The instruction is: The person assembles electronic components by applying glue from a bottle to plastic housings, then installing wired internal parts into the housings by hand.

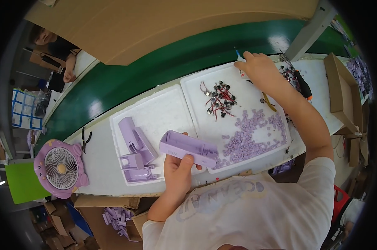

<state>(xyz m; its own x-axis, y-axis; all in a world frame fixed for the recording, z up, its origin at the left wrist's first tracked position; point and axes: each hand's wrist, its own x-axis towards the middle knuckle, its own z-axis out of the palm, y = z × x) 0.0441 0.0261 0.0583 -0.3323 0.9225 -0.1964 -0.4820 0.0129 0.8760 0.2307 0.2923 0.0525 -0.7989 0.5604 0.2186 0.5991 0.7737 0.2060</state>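
My left hand is closed around a long, hollow light-purple plastic housing, thumb on its near side and open face up. At the far edge of the white trays, my right hand grips a small white bottle with a thin blue tip, partly hidden by the fingers. Below that hand lies a heap of small black-and-silver parts with red wires. Many tiny purple plastic pieces are scattered over the right tray. Several larger purple housings lie in the left tray.
A purple fan and black-handled pliers are at the left. An orange-and-black tool lies beyond my right forearm, near a cardboard box. A box of purple parts sits below the table edge. Another person is at far left.
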